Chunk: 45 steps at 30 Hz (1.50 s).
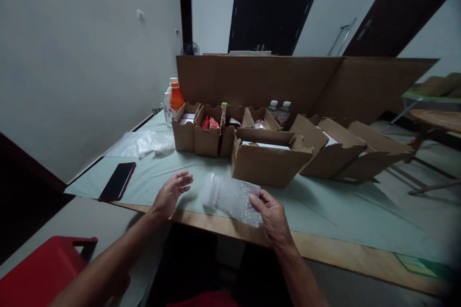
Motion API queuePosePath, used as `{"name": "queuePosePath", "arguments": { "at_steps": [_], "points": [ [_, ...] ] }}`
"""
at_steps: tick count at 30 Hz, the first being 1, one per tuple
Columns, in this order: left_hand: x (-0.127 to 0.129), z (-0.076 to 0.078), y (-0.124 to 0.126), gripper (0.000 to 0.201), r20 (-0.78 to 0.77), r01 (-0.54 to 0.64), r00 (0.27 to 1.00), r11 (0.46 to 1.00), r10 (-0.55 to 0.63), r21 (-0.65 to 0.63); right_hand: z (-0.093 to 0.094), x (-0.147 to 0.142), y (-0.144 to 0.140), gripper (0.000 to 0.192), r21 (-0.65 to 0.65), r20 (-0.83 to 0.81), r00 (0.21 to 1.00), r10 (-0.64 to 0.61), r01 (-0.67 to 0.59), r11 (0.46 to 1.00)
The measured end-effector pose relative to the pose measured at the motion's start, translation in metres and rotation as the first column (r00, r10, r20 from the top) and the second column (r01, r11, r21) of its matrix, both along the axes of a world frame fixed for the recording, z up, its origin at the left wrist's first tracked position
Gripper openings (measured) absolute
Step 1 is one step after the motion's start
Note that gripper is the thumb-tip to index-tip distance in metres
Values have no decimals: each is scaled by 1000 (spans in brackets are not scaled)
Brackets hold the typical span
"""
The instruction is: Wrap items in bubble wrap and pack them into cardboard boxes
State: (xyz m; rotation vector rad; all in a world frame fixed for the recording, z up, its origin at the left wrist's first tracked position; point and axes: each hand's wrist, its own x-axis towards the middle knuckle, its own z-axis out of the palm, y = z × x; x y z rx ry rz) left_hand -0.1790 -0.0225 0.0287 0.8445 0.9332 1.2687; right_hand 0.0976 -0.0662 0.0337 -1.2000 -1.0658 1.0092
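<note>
A clear bubble wrap bag (234, 197) lies over the front part of the table, its left end looking folded or rolled. My right hand (271, 213) pinches its right edge between thumb and fingers. To the left of the bag, my left hand (173, 193) hovers with fingers apart, touching nothing. Just behind the bag stands a cardboard box (266, 163) with white items inside. Whether anything is inside the bag I cannot tell.
Several open cardboard bins (207, 141) line the table's back, more (334, 153) leaning at right. Bottles (176, 98) stand back left, near more bubble wrap (153, 143). A phone (118, 181) lies left. A red stool (46, 268) is below. A cardboard panel (259, 79) rises behind.
</note>
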Motion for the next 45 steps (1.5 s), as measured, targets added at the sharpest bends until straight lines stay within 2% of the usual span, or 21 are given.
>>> {"name": "queuePosePath", "arguments": {
  "at_steps": [2, 4, 6, 8, 10, 12, 14, 16, 18, 21, 25, 30, 32, 34, 36, 38, 39, 41, 42, 43, 45],
  "points": [
    [1, 11, 0, 41, -168, -21, 985, 993, 41, 120, 3, 14, -1, 36, 15, 60, 998, -28, 27, 1000],
    [12, 29, -3, 44, -366, 68, 930, 958, 40, 278, 11, 21, -3, 30, 32, 112, 993, -39, 36, 999],
    [32, 49, -6, 55, -542, 232, 839, 867, 52, 442, 24, 21, -6, 24, 82, 208, 978, -16, -1, 997],
    [57, 66, -7, 68, -662, 430, 748, 720, 54, 544, 39, 18, -10, 21, 158, 342, 939, 31, -90, 983],
    [80, 75, -3, 69, -767, 632, 642, 572, -7, 523, 53, 15, -14, 20, 215, 456, 887, 73, -190, 958],
    [95, 74, 7, 49, -871, 782, 477, 507, -114, 362, 60, 19, -18, 21, 234, 496, 865, 71, -212, 949],
    [97, 64, 20, 21, -925, 821, 311, 551, -217, 147, 59, 34, -20, 21, 235, 500, 866, -1, -134, 963],
    [86, 49, 31, 7, -933, 773, 224, 634, -281, -5, 51, 58, -20, 22, 208, 484, 866, -122, 22, 978],
    [67, 36, 41, 5, -930, 728, 202, 682, -308, -67, 40, 88, -19, 25, 151, 470, 849, -241, 191, 970],
    [39, 24, 50, 8, -916, 703, 182, 699, -358, -133, 25, 123, -18, 32, 66, 457, 812, -364, 377, 924],
    [28, 18, 62, 18, -904, 682, 160, 706, -395, -188, 6, 141, -9, 36, -11, 485, 798, -357, 414, 910],
    [43, 3, 76, 30, -962, 571, 72, 801, -265, -178, -33, 159, 7, 48, 1, 638, 696, -331, 429, 903],
    [46, -5, 74, 44, -985, 511, 21, 849, -170, -135, -46, 172, 6, 58, 111, 725, 574, -381, 449, 887],
    [48, -11, 66, 53, -1000, 485, -20, 874, 9, -1, -50, 181, 2, 61, 269, 785, 416, -459, 439, 857],
    [53, -15, 53, 56, -965, 517, -14, 828, 263, 218, -47, 177, -2, 55, 388, 811, 297, -505, 373, 843],
    [65, -18, 36, 59, -882, 597, 53, 694, 468, 404, -43, 151, -2, 46, 429, 834, 263, -485, 244, 870],
    [73, -20, 28, 61, -857, 650, 96, 620, 506, 439, -43, 130, 1, 42, 421, 853, 268, -448, 155, 894],
    [90, -27, 17, 69, -860, 767, 145, 494, 489, 410, -47, 79, 8, 40, 334, 907, 296, -298, -78, 939],
    [96, -32, 13, 72, -878, 810, 137, 459, 459, 366, -51, 53, 13, 44, 247, 940, 288, -185, -197, 949],
    [100, -38, 12, 75, -897, 836, 111, 448, 428, 317, -56, 31, 17, 49, 154, 959, 275, -73, -284, 946],
    [96, -51, 14, 77, -924, 843, 23, 490, 381, 223, -67, 4, 22, 50, 88, 968, 252, 7, -362, 928]
  ]
}}
